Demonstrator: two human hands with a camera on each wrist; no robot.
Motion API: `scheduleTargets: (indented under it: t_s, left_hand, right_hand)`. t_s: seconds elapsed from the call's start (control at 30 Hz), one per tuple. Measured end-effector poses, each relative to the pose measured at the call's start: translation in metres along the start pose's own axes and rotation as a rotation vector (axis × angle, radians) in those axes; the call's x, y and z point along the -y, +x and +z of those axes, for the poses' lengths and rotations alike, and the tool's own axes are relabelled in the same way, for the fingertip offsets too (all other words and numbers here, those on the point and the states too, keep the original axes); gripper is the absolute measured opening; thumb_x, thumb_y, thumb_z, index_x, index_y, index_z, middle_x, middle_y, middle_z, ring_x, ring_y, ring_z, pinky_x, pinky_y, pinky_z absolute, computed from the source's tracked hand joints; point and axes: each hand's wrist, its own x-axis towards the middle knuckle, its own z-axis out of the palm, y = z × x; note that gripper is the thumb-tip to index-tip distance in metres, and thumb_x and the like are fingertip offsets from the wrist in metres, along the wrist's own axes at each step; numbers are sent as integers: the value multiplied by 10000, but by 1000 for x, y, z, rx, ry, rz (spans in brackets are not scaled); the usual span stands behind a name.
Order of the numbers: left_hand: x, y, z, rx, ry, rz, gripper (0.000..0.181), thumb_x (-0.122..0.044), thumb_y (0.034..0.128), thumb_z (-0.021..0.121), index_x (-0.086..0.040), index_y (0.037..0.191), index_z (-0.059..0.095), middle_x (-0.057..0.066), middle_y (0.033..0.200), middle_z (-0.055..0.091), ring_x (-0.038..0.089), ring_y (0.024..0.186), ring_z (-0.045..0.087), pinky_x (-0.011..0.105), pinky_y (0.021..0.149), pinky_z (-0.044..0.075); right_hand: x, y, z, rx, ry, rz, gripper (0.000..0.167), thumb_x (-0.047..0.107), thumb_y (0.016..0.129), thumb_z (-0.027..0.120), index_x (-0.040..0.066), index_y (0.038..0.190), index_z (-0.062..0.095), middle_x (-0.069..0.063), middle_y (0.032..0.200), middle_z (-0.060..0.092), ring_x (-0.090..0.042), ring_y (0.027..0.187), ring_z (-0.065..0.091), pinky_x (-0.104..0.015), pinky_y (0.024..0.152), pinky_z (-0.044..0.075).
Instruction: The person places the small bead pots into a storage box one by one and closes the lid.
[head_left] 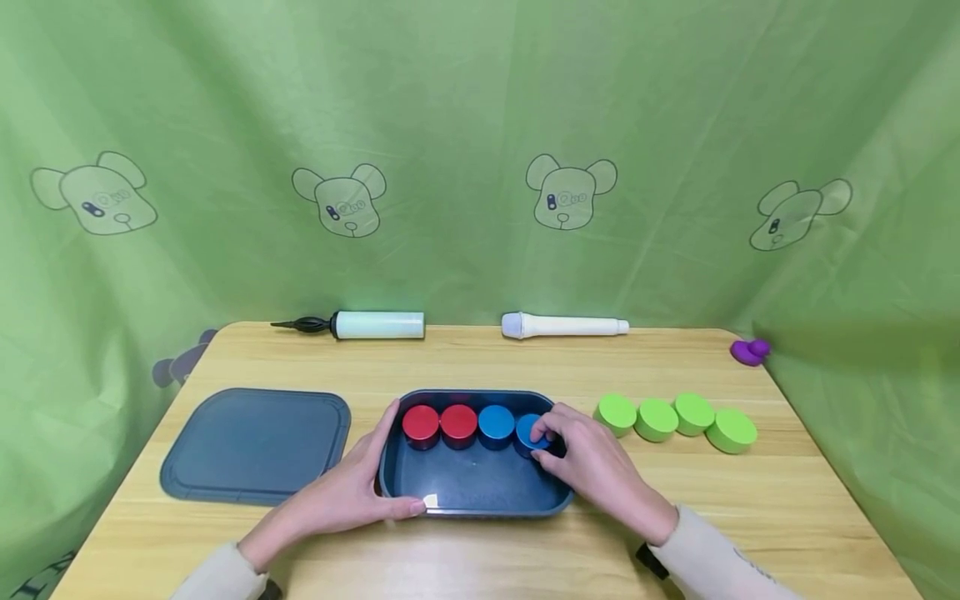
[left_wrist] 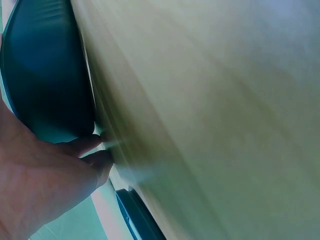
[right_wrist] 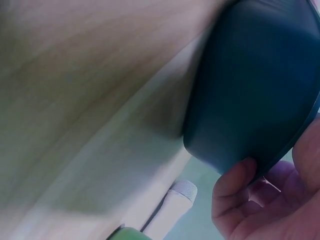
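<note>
A dark blue tray (head_left: pixel 480 487) lies on the table in front of the person. Two red round blocks (head_left: pixel 440 423) and a blue round block (head_left: pixel 497 423) stand in a row along its far side. At the row's right end, the right hand (head_left: pixel 592 458) pinches a second blue round block (head_left: pixel 527 432) between thumb and fingers. One finger of that hand touches the tray's outer wall in the right wrist view. The left hand (head_left: pixel 352 487) holds the tray's left end, thumb along the near rim and fingers along the left side. In the left wrist view, its fingertips (left_wrist: pixel 95 150) meet the tray's outside.
Several green round blocks (head_left: pixel 656 419) sit right of the tray. To the left lies a flat dark blue lid (head_left: pixel 258 446). A hand pump (head_left: pixel 378 325), a white microphone (head_left: pixel 570 326) and a purple object (head_left: pixel 750 352) line the back edge, before a green curtain (head_left: pixel 450 100).
</note>
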Motion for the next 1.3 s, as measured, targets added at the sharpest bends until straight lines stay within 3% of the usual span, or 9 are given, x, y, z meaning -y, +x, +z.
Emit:
scheduleTargets:
  t_s: [0.3,0.57,0.7,0.87,1.1,1.3]
  left_hand:
    - [-1,-1,-1,-1,4,0,1349,-617,857,893,-301,1768,-51,159,1749,262,371,1576,301,661,1178,355]
    - [-2,-2,-1,2,11,-20,1356,-626,855,891,-256,1773,-36,159,1757,249,377,1586,285,666,1179,353]
    - [-2,-2,-1,1,7,-17,1355,-626,855,891,-261,1773,-36,153,1759,247,376,1587,284,668,1178,353]
    - [-1,-2,-1,-7,3,-10,1354,-623,852,895,-297,1769,-46,153,1755,254,375,1585,287,663,1182,347]
    - [-1,-1,0,-4,-3,0,1341,-628,861,885,-328,1762,-61,157,1757,249,380,1584,285,666,1182,345]
    - [-1,-1,1,4,5,-8,1346,-663,856,870,-325,1763,-66,159,1758,243,372,1587,281,661,1176,357]
  right_hand:
    - [-1,-1,2,-70,10,-15,266,0,845,906,187,991,785,73,1033,699,-181,959,699,-430,844,593]
    - [-3,-5,3,-144,19,-62,327,36,831,933,163,1078,761,36,1041,700,-189,945,698,-419,824,595]
    - [-6,-9,0,-183,26,-75,331,80,865,919,142,1144,750,21,1087,698,-157,900,672,-358,759,588]
    - [-9,-13,-8,-200,83,-50,335,125,923,876,143,1215,713,12,1167,680,-125,889,663,-337,708,590]
    - [-13,-19,-16,-179,176,-4,318,120,962,846,126,1241,695,-2,1233,675,-187,1026,709,-401,778,614]
    - [-18,-26,-26,-223,223,-1,330,78,953,859,143,1236,702,29,1227,676,-204,1026,705,-367,768,620]
